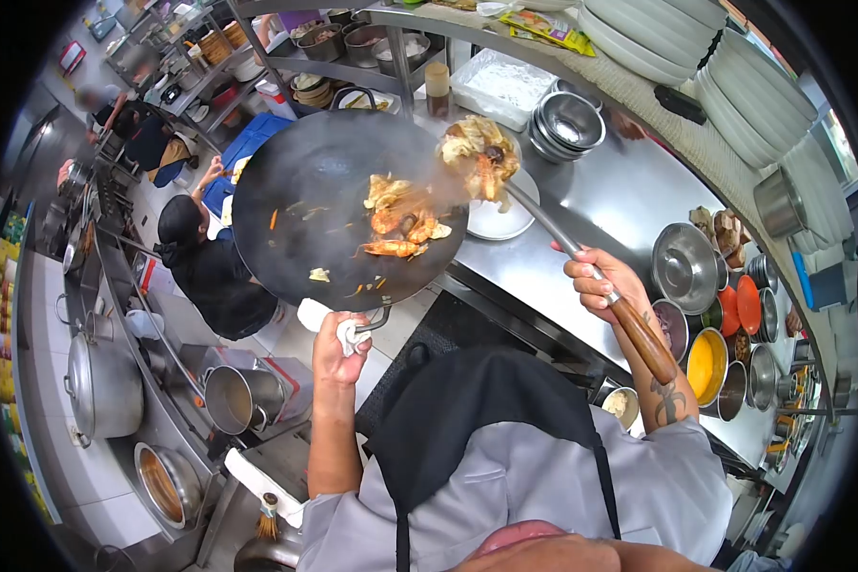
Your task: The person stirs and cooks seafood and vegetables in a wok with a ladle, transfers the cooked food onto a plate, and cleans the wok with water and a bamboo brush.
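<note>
A large dark wok (pixel 296 181) is held up by its handle in my left hand (pixel 341 348), with a white cloth (pixel 351 336) between palm and metal. Cooked shrimp and vegetables (pixel 398 217) lie in the wok, and steam rises from them. My right hand (pixel 602 278) is closed around the long-handled ladle (pixel 639 336), gripping near where steel meets wood. The ladle's bowl is hidden under a heap of food (pixel 480 162) at the wok's right edge. Beneath that heap, a white plate (pixel 505 221) rests on the steel counter (pixel 582 214).
Metal bowls (pixel 569 119) are stacked behind the plate. Ingredient bowls, one with yellow liquid (pixel 705 367), line the counter's right side. White plates (pixel 639 43) stand on the shelf above. A person in black (pixel 210 267) is beyond the wok; a large pot (pixel 105 386) stands at left.
</note>
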`<state>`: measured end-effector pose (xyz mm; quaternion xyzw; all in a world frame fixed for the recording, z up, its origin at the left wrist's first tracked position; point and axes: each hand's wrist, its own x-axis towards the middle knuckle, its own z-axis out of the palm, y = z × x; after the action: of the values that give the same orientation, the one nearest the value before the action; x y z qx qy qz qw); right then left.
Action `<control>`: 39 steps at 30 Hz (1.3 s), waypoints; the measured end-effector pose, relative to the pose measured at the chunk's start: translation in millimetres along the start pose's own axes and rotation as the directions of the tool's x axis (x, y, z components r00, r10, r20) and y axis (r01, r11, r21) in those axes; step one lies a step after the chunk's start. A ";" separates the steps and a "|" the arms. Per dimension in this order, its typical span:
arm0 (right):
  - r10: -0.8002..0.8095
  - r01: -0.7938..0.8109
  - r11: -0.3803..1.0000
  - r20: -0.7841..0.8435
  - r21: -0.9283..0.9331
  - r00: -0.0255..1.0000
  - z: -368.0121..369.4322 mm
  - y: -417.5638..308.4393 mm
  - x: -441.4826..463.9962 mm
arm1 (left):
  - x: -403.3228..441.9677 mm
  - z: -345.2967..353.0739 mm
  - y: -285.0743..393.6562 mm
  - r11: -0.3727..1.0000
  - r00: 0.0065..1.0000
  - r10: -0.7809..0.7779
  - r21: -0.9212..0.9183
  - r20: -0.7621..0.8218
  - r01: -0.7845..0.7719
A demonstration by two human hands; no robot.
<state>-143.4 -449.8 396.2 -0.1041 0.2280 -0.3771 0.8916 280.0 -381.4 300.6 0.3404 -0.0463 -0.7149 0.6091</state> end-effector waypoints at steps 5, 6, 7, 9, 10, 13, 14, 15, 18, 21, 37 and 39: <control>-0.053 0.049 0.997 -0.068 -0.063 0.996 -31.1 -1.9 2.2 | 8.4 -3.1 9.3 0.995 0.996 0.058 0.085 -0.060 -0.053; -0.062 0.056 0.995 -0.076 -0.079 0.995 -37.0 -1.6 4.4 | 8.2 0.2 11.5 0.995 0.996 0.058 0.079 -0.071 -0.052; -0.071 0.059 0.992 -0.107 -0.114 0.992 -42.0 -1.5 6.9 | 8.6 3.1 12.7 0.996 0.995 0.058 0.072 -0.082 -0.053; -0.088 0.058 0.982 -0.167 -0.179 0.982 -51.0 1.1 12.3 | 9.3 5.5 13.6 0.991 0.994 0.075 0.118 -0.084 -0.065; -0.098 0.058 0.974 -0.182 -0.217 0.978 -58.7 2.8 15.7 | 10.5 7.2 14.1 0.988 0.993 0.084 0.140 -0.082 -0.072; -0.130 0.044 0.940 -0.236 -0.339 0.963 -70.7 8.7 23.2 | 13.7 13.4 14.7 0.990 0.990 0.087 0.123 -0.113 -0.072; -0.157 0.036 0.918 -0.278 -0.395 0.948 -72.0 10.5 23.6 | 15.7 14.1 14.0 0.988 0.990 0.089 0.137 -0.108 -0.073; -0.185 0.024 0.893 -0.317 -0.449 0.930 -70.2 12.1 23.7 | 17.9 14.4 12.5 0.986 0.990 0.092 0.150 -0.104 -0.076; -0.242 -0.001 0.843 -0.380 -0.538 0.893 -74.5 15.1 25.0 | 20.9 17.7 11.9 0.985 0.992 0.089 0.158 -0.092 -0.074; -0.299 -0.028 0.772 -0.402 -0.635 0.865 -81.6 16.1 26.8 | 23.5 23.8 9.4 0.983 0.989 0.093 0.169 -0.114 -0.073; -0.696 -0.216 -0.445 0.184 -0.869 0.694 -120.9 30.9 26.8 | 29.0 50.7 5.4 0.969 0.989 0.113 0.233 -0.098 -0.087; -0.685 -0.175 -0.477 0.240 -0.861 0.688 -123.1 27.6 25.1 | 30.9 49.0 5.1 0.967 0.990 0.117 0.235 -0.074 -0.097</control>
<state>-170.6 -450.3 270.4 -0.7324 0.6111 -0.2684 0.1345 256.8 -427.6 327.2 0.4368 -0.1210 -0.6551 0.6045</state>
